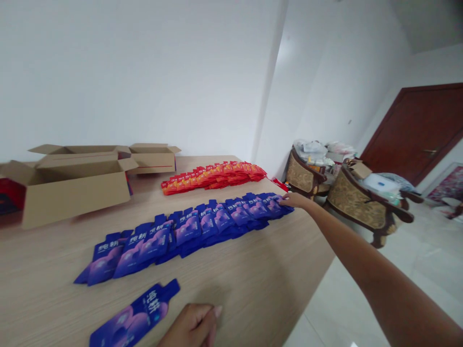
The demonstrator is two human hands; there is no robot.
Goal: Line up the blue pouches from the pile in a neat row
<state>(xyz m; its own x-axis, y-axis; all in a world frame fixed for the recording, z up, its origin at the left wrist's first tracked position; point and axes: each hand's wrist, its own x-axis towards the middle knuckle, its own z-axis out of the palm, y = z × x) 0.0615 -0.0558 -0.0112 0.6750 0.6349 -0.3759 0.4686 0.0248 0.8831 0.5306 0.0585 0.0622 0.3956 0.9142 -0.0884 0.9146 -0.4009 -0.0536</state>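
Observation:
A long row of overlapping flat blue pouches (188, 226), printed with pink-purple round shapes and white characters, runs across the table. At its far right end my right hand (294, 200) is closed over the last pouch (277, 205), fingertips on its edge. My left hand (191, 327) rests low at the bottom of the view, fingers curled in, with nothing visible in them. Just left of it, a single blue pouch (135, 315) with a narrow neck lies flat on the table, apart from the row. The lower part of the left hand is cut off.
Behind the blue row lies a row of red-orange pouches (213, 176). Open cardboard boxes (79, 197) stand at the left against the wall. Past the right edge of the wooden table (253, 284) are patterned armchairs (350, 193) piled with bags, and a brown door (415, 125).

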